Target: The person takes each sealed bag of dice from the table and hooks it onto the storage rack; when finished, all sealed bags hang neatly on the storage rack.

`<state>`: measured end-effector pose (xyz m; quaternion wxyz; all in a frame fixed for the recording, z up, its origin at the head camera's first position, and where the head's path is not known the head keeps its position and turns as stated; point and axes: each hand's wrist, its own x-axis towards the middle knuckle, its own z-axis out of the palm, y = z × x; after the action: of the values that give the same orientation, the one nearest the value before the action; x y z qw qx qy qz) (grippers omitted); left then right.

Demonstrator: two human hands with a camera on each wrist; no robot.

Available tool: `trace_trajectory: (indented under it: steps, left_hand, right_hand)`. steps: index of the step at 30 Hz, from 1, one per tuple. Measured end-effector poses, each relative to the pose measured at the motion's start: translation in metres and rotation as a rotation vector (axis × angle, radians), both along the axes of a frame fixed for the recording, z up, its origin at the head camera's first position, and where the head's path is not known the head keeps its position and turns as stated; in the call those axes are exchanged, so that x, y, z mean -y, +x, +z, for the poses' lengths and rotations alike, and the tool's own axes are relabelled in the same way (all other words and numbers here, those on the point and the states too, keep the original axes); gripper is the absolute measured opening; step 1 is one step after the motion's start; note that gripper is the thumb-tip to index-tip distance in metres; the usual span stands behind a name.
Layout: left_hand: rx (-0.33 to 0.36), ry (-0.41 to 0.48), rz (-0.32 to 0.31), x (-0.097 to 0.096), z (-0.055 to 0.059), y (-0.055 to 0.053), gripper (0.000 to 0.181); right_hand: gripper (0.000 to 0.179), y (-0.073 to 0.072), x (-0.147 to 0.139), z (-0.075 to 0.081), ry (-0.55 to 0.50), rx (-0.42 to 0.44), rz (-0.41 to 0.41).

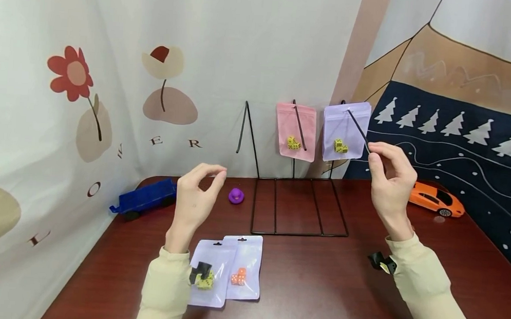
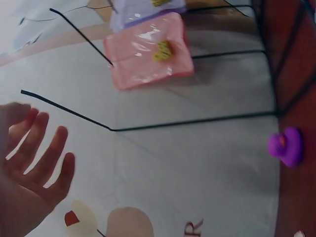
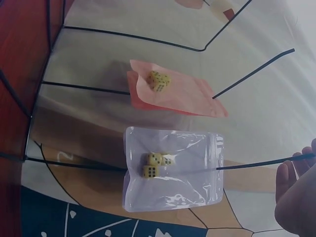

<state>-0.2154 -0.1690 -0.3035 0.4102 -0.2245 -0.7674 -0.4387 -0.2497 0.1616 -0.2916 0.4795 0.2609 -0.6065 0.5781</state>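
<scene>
Wire rack: in the head view it stands on the desk, before a printed cloth.
Pink bag: it hangs on the middle hook of the rack, with yellow dice at its bottom.
Hanging lilac bag: it hangs on the right hook of the rack, also with yellow dice.
Right hand: it is at the right of the rack, and its grip pinches the tip of the right hook between thumb and fingers.
Left hand: it is raised at the left of the rack, apart from the left hook.
Flat lilac bags: two overlap on the desk, in front of the rack and to its left; one contains orange dice.
Toys: a purple duck is just left of the rack, a blue trailer farther left, an orange car at its right.
Left fingers: in the left wrist view the grip is loose, the fingers spread and softly bent, near the left hook of the rack.
Right fingers: in the right wrist view they are at the outer end of the right hook; the hanging lilac bag is nearer to the rack's upright.
</scene>
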Motion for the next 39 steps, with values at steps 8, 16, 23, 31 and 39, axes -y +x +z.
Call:
trace_trajectory:
  steps: [8, 16, 23, 31, 39]
  left_hand:
    - [0.348, -0.225, 0.027, 0.049, -0.045, 0.008, 0.008]
    - [0.66, -0.442, 0.051, 0.073, -0.075, 0.029, 0.005]
    - [0.942, -0.574, 0.042, 0.083, -0.084, 0.04, 0.01]
    - [1.154, -0.597, -0.084, 0.094, -0.096, 0.053, 0.017]
    - [1.222, -0.501, -0.077, 0.083, -0.107, 0.054, 0.017]
  right_hand:
    - [0.013, 0.001, 0.002, 0.002, 0.034, -0.003, -0.036]
    - [0.012, 0.001, 0.005, 0.004, 0.042, -0.006, -0.03]
    - [0.012, 0.001, 0.005, 0.005, 0.041, -0.014, -0.025]
    - [0.012, 0.002, 0.001, 0.006, 0.078, 0.001, -0.045]
    - [0.013, 0.005, -0.005, 0.003, 0.096, 0.016, -0.068]
